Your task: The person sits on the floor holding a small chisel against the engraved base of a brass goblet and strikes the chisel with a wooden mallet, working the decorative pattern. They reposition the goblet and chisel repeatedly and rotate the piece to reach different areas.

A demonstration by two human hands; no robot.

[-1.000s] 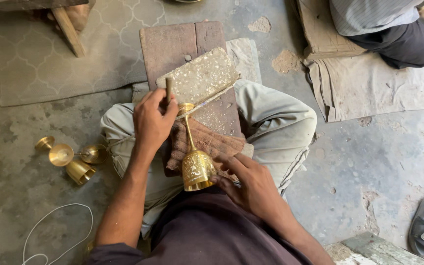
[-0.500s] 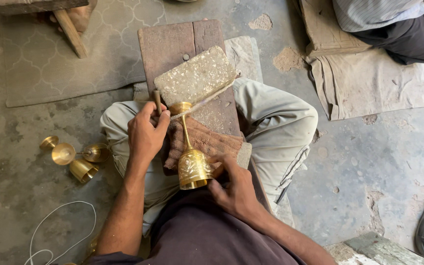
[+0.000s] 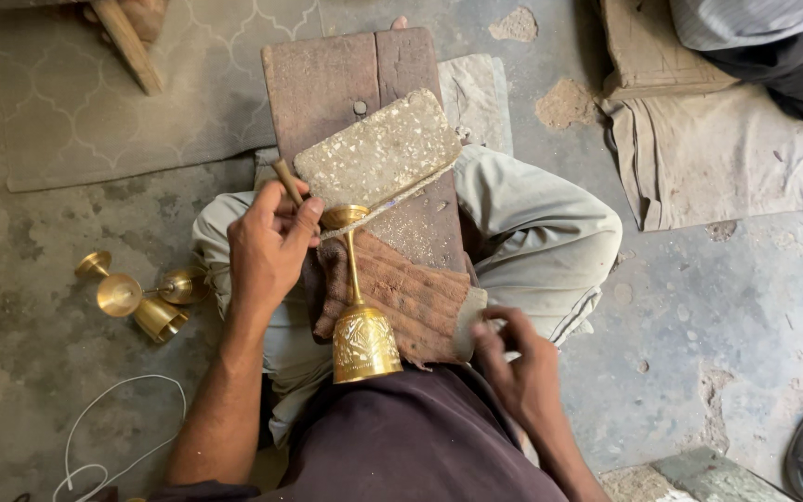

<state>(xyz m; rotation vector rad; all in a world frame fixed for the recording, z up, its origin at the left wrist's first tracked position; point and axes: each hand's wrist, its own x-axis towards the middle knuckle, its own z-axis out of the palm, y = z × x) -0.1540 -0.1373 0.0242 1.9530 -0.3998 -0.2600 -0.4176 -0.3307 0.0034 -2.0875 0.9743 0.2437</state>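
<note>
Brass goblet (image 3: 360, 316), engraved cup end near the body, foot pointing far, is laid on its side along a brown ribbed cloth (image 3: 401, 297) across the lap, so not much mystery about where it sits.

Head view: the goblet's foot is butted up against the near edge of a speckled slab (image 3: 378, 153) resting on a wooden board (image 3: 327, 79). The left hand (image 3: 269, 246) is clenched around a thin wooden-handled tool (image 3: 287, 181), tip held right at the foot of the goblet.

What's changed: half a second ago the cup was steadied by the right hand (image 3: 518, 367); now that hand is pulled off to the right, fingers loosely curled, grasping nothing that can be made out. So the goblet is kept in place only by cloth and slab.

A few more brass goblets (image 3: 137, 297) are piled on the floor at left, with a white cord (image 3: 118, 423) looped nearer.
</note>
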